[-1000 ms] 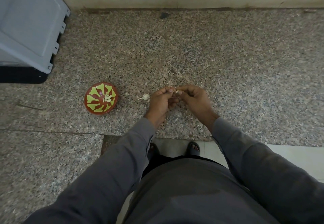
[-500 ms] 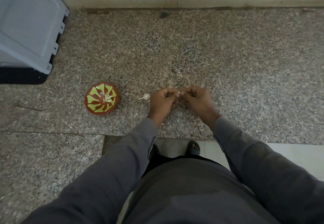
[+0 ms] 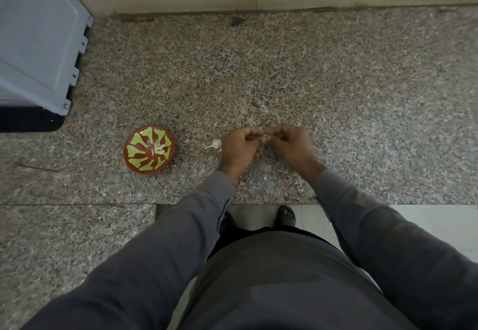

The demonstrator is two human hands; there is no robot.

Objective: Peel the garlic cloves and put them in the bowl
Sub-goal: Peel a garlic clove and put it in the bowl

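Note:
A small pale garlic clove (image 3: 264, 138) is pinched between the fingertips of my left hand (image 3: 239, 147) and my right hand (image 3: 291, 144), which meet just above the speckled granite counter. Both hands have their fingers curled around it, so most of the clove is hidden. A garlic bulb (image 3: 216, 144) with a short stem lies on the counter, touching the left side of my left hand. Further left stands a red bowl (image 3: 134, 160) with a yellow-green pattern, and a few peeled cloves (image 3: 158, 148) lie inside it.
A grey plastic crate (image 3: 38, 40) leans at the back left over a black item (image 3: 28, 122). The granite counter (image 3: 336, 97) ends at a wall behind and at a front edge near my body. Bits of garlic skin (image 3: 265, 177) lie below my hands.
Both hands stay joined on the clove with only small finger shifts. The bowl and bulb have not moved.

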